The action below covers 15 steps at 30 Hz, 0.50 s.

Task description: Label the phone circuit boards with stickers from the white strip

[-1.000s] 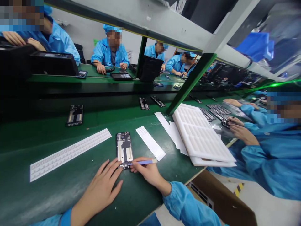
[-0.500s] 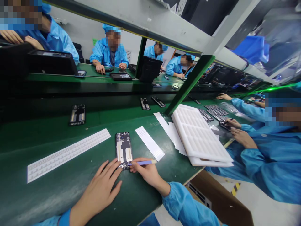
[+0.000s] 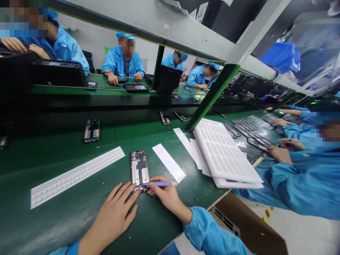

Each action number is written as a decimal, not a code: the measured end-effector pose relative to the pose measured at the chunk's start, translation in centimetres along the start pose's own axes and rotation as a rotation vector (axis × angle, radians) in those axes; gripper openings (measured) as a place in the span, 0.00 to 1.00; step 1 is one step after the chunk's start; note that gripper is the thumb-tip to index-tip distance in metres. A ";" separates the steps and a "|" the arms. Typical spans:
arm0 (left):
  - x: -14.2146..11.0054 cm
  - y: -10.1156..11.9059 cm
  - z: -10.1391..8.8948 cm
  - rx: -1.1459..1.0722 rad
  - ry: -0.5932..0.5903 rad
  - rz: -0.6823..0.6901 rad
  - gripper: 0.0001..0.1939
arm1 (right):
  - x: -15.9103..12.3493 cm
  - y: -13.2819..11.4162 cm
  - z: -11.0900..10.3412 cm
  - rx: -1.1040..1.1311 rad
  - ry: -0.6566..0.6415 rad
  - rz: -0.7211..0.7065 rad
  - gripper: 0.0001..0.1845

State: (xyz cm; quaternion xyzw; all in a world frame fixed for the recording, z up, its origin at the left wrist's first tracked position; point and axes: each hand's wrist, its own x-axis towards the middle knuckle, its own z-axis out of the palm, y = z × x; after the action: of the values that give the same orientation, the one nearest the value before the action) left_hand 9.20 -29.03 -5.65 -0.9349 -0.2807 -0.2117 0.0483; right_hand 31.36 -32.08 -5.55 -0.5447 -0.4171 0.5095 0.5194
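Observation:
An opened phone (image 3: 140, 166) lies flat on the green bench, its inner parts facing up. My left hand (image 3: 115, 209) rests with fingers stretched out, the fingertips touching the phone's lower left edge. In a pinch, my right hand (image 3: 164, 193) holds a thin purple stick (image 3: 160, 183) with a pale end, its other tip over the lower part of the phone. A white sheet of small stickers (image 3: 77, 177) lies left of the phone. Another narrow sticker sheet (image 3: 169, 163) lies to the right.
White foam trays (image 3: 223, 152) are stacked to the right, partly over white papers (image 3: 196, 152). More opened phones (image 3: 91, 130) sit along the back strip. A green post (image 3: 215, 94) rises behind the trays. A co-worker's sleeve (image 3: 292, 180) is at the right.
My hands stay almost in place on the phone. The phone on the back strip at left has shifted slightly right. The co-worker at right has moved their hands.

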 end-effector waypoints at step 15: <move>-0.2 0.0 0.1 -0.067 -0.010 -0.027 0.21 | -0.3 -0.4 -0.3 -0.157 -0.119 -0.083 0.14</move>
State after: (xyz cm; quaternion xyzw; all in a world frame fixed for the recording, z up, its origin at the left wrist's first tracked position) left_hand 9.03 -29.11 -5.81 -0.9332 -0.2862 -0.2169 0.0127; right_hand 31.63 -32.39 -5.16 -0.5348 -0.5081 0.4848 0.4699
